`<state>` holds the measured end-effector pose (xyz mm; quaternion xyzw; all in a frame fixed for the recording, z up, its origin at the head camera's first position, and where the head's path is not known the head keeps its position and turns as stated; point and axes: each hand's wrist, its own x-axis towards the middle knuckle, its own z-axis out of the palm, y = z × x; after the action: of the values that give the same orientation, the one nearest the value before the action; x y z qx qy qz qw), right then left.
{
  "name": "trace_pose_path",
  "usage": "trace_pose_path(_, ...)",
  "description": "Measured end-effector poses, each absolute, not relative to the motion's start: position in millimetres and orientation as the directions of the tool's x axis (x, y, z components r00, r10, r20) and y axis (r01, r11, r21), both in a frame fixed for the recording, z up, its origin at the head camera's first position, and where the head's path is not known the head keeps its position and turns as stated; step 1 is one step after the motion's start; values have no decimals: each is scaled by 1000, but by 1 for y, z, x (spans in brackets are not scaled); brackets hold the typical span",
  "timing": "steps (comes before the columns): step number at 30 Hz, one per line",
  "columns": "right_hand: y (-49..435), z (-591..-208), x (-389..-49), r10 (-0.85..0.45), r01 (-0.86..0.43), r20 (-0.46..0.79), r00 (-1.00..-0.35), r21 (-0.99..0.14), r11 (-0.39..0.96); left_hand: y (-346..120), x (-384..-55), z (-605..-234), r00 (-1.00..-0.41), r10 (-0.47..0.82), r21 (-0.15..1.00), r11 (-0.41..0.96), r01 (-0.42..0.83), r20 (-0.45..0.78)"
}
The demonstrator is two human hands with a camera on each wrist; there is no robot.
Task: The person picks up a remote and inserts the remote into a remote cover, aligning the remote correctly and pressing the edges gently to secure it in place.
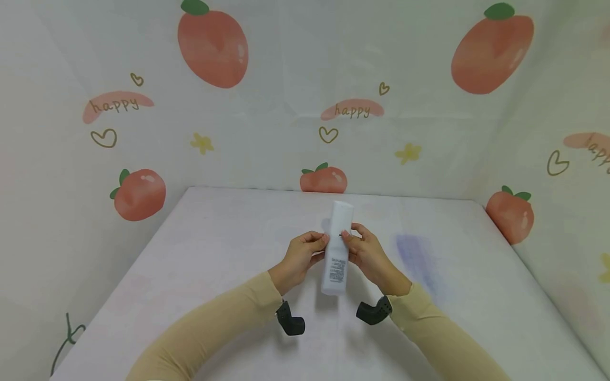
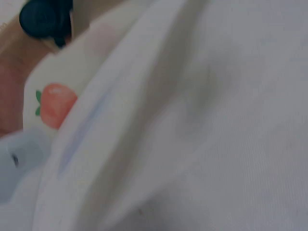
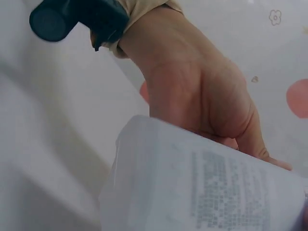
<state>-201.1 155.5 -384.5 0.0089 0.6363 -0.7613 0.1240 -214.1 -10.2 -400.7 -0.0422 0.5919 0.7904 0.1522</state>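
Observation:
A white bottle-shaped container (image 1: 338, 248) with a block of small grey print stands tilted between the two hands, above the table. My left hand (image 1: 300, 257) pinches its left side between thumb and fingers. On the other side my right hand (image 1: 370, 259) grips it, its thumb on the front near a small dark mark. In the right wrist view the printed face of the container (image 3: 216, 187) is close up, with the left hand (image 3: 197, 91) behind it. Only a piece of the container (image 2: 21, 156) shows at the left edge of the left wrist view.
A white cloth-covered table (image 1: 229, 227) spreads under both hands, with a bluish-purple patch (image 1: 419, 262) at the right. A pale backdrop (image 1: 276, 127) printed with fruit, hearts and words rises behind it. Dark wrist cameras (image 1: 374, 311) hang beneath the wrists.

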Motion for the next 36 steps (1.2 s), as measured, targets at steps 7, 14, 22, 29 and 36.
trace_pose_path(7,155,-383,-203,-238,155,-136,-962,-986,-63,-6,-214,-393,-946,132,898,-298,-322,-296)
trace_pose_path(14,151,-381,-197,-266,119,-122,-956,-993,26,-6,-218,-384,-931,80,875,-320,-363,-357)
trace_pose_path(22,149,-381,-193,-248,75,-97,-964,-993,97,-5,-225,-384,-902,77,833,-357,-423,-425)
trace_pose_path(29,157,-375,-201,-239,115,-127,-963,-991,63,-8,-223,-388,-885,209,792,-396,-465,-415)
trace_pose_path(36,161,-375,-204,-222,157,-151,-963,-987,-10,-19,-223,-384,-923,251,881,-305,-362,-292)
